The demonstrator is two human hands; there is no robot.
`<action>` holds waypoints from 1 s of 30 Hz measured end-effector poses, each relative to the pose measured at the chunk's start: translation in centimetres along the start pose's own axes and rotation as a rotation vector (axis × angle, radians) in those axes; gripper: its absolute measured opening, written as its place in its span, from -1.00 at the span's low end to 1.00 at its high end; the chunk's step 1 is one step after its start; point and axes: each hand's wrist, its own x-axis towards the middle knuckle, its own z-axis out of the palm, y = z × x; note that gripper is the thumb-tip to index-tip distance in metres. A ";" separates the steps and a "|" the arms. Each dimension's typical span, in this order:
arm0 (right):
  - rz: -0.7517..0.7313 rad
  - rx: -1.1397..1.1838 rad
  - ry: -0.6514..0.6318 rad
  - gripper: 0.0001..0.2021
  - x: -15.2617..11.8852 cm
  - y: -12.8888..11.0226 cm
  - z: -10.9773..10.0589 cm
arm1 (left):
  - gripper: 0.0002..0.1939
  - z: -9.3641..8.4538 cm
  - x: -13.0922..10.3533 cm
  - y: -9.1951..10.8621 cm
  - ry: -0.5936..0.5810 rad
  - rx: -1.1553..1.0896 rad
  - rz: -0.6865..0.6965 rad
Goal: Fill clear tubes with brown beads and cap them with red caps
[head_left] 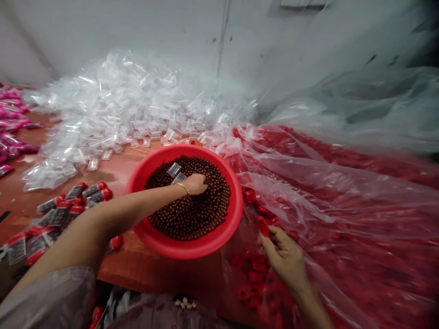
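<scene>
A red plastic basin (237, 212) holds a thick layer of small round brown balls (187, 221). My left hand (195, 184) reaches over the basin and rests on the balls, fingers curled downward; whatever is inside them is hidden. Two small clear plastic boxes (174, 169) lie on the balls beside that hand, one partly behind the wrist. To the right of the basin, my right hand (287, 257) pinches a red plastic cap (263, 226) between thumb and fingers. Loose red caps (255, 276) lie below and around this hand.
Clear plastic boxes (130, 100) are heaped behind the basin against the wall. Filled containers with red caps (61, 212) lie at left, near pink-topped ones (13, 119). Clear sheeting (308, 183) spreads over a large red pile at right. An orange tabletop (137, 269) lies beneath.
</scene>
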 end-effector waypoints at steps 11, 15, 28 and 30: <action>0.086 0.545 -0.057 -0.72 2.4 -4.9 0.3 | -0.71 -3.2 -7.8 -3.0 -0.164 -1.157 0.222; -0.001 0.510 -0.160 -0.75 4.2 -8.5 2.0 | -0.56 -2.7 -10.0 -2.5 -0.146 -1.316 0.228; -0.289 0.396 -0.469 -0.72 9.4 -13.5 6.3 | -0.63 -2.5 -11.5 -2.8 -0.221 -1.364 0.344; -0.291 0.392 -0.500 -0.69 9.6 -13.5 6.2 | -0.64 -2.6 -11.5 -2.9 -0.257 -1.368 0.368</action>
